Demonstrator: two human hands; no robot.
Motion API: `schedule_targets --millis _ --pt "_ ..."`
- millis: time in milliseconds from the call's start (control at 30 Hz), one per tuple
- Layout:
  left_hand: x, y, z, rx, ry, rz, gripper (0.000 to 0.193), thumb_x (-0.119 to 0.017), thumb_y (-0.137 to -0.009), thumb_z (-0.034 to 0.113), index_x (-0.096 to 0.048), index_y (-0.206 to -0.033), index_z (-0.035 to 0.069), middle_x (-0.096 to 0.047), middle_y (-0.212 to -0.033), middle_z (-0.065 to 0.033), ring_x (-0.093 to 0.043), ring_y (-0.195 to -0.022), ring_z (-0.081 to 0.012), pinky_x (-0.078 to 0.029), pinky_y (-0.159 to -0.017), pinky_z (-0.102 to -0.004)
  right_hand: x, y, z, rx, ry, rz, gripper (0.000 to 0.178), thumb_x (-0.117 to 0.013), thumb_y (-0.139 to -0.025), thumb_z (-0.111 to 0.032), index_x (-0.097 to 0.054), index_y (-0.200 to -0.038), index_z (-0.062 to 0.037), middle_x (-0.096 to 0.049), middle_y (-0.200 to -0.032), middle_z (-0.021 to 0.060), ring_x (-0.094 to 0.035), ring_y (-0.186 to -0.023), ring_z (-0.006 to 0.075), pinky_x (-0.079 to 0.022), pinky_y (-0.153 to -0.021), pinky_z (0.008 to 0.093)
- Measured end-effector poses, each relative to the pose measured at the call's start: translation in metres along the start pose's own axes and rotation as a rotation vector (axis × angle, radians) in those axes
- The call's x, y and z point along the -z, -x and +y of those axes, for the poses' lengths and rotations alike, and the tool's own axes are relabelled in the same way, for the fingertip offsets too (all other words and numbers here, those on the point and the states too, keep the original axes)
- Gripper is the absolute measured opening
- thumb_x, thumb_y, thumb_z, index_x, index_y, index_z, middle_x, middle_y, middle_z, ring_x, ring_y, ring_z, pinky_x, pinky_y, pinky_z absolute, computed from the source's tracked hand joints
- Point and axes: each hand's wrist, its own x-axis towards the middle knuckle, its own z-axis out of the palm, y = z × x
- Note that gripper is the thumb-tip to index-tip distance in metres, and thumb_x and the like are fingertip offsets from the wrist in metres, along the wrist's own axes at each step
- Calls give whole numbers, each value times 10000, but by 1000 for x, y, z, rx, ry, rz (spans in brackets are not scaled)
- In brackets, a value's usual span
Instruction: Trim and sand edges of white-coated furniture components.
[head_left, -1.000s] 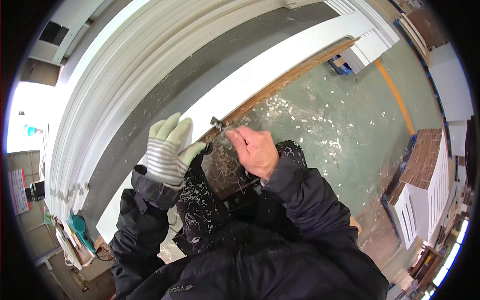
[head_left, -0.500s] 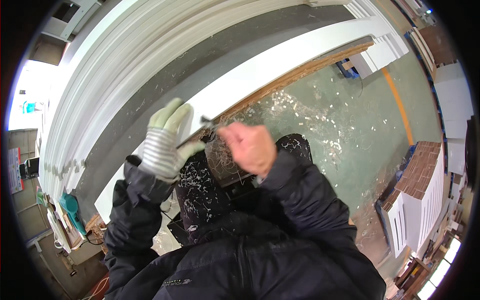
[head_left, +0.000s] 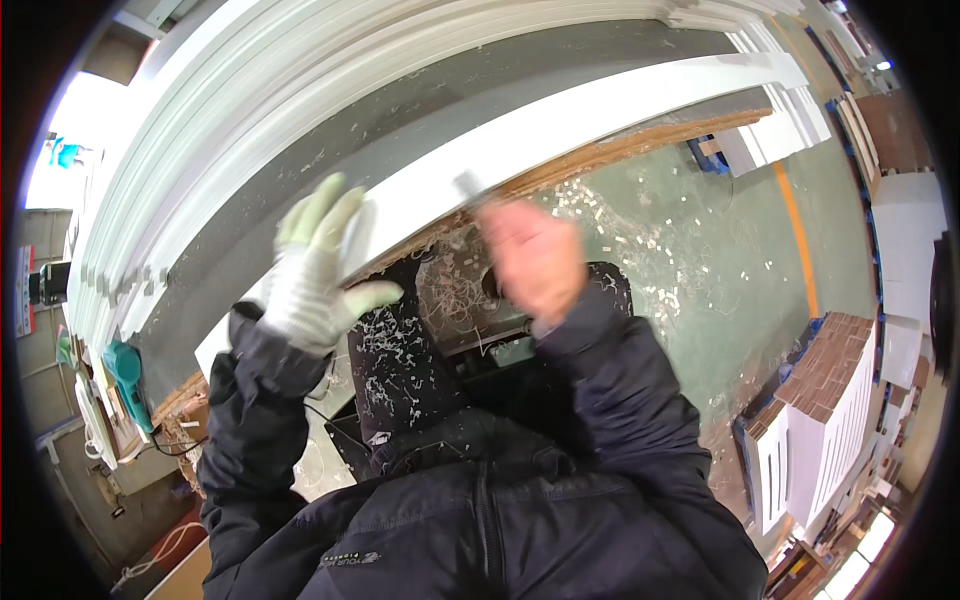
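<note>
A long white board (head_left: 570,115) runs from the lower left to the upper right over a dark grey work surface (head_left: 420,115). My left hand (head_left: 318,265), in a pale striped work glove, lies spread on its near edge, fingers over the top face and thumb apart. My right hand (head_left: 538,258), bare and smeared by motion, is closed around a small tool with a grey head (head_left: 468,185). That head meets the board's near edge; its exact kind is blurred. Thin curly shavings (head_left: 462,295) lie below, between my knees.
Long white mouldings (head_left: 250,110) are stacked along the far side. Small white offcuts (head_left: 650,255) litter the green floor. A brown-topped stack of slotted white pieces (head_left: 825,400) stands at right. A teal power tool (head_left: 125,375) sits at left.
My right hand and the small tool have moved right and away from me along the board's edge. My left hand has shifted slightly left and stays on the board.
</note>
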Motion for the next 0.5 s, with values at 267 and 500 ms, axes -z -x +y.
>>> schedule_targets --millis 267,500 --pt "0 27 -13 116 7 -55 629 -853 -720 178 -599 -1284 59 -596 -1334 -175 -536 -1197 -416 -476 -1012 -478 -22 20 -5 -176 122 -103 318 -560 -1039 -286 -691 -915 -24 -603 -592 113 -546 -480 192 -443 -469 349" --pt "33 86 -38 128 -150 -77 1065 -908 -568 455 -461 -1462 89 -488 -1449 -219 -462 -1276 -466 -404 -1079 -534 19 -6 2 -455 -1 51 385 -564 -1036 -335 -693 -871 -12 -577 -568 27 -523 -516 125 -438 -492 327"
